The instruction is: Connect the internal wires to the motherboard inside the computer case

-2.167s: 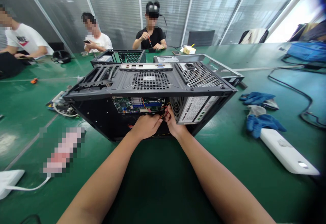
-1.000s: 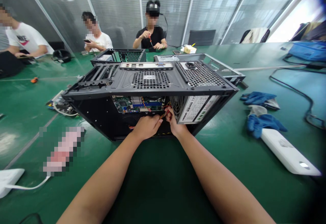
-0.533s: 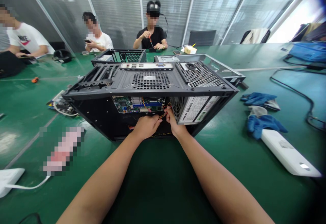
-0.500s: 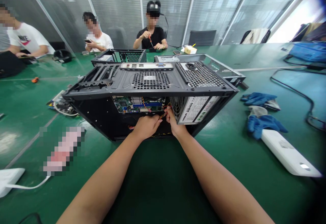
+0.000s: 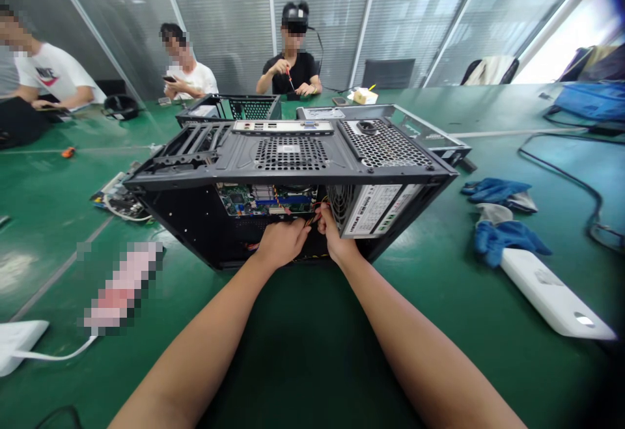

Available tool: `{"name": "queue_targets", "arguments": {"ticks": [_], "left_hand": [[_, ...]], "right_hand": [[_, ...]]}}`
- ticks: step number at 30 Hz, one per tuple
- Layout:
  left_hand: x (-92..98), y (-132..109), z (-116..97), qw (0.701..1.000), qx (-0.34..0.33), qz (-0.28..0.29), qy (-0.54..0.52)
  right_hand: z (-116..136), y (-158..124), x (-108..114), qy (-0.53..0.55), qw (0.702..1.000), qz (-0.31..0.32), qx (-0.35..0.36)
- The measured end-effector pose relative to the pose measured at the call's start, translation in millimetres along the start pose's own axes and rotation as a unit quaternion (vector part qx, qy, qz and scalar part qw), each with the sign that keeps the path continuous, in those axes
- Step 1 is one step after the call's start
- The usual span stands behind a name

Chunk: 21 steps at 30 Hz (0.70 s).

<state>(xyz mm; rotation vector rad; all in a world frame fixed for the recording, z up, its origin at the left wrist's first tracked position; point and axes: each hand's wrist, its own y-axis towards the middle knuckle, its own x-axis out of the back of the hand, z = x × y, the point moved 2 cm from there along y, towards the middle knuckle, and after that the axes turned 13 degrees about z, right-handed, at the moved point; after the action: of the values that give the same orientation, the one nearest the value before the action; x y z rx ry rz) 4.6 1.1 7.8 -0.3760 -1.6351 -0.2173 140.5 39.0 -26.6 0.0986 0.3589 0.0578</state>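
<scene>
A black computer case (image 5: pixel 234 155) stands on the green table with its open side toward me. Both of my hands reach inside it. My left hand (image 5: pixel 282 241) is closed on a bundle of thin coloured cables (image 5: pixel 309 221). Close beside the power supply (image 5: pixel 378 211), my right hand (image 5: pixel 332 227) pinches the same cables a little further along. Behind my hands the green motherboard (image 5: pixel 263 200) shows through the opening. The cable ends are hidden by my fingers and the case.
Blue work gloves (image 5: pixel 508 237) and a white elongated device (image 5: pixel 554 292) lie to the right. A loose circuit board (image 5: pixel 114 198) is at the left. More case parts (image 5: pixel 234 107) stand behind. Across the table, a person (image 5: pixel 293 64) holds a screwdriver (image 5: pixel 290 77).
Almost nothing differs. My hands keep the same hold on the cables, and the view has shifted very slightly.
</scene>
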Motion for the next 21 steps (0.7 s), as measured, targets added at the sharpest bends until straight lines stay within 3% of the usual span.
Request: {"name": "queue_targets", "arguments": {"ticks": [11,21], "left_hand": [[-0.5,3,9,0.99,-0.046,0.002,-0.131],[-5.7,5,10,0.999,-0.009,0.006,-0.041]], "right_hand": [[-2,3,2,0.037,0.998,0.05,-0.013],[-6,4,4,-0.005,0.999,0.031,-0.008]]}}
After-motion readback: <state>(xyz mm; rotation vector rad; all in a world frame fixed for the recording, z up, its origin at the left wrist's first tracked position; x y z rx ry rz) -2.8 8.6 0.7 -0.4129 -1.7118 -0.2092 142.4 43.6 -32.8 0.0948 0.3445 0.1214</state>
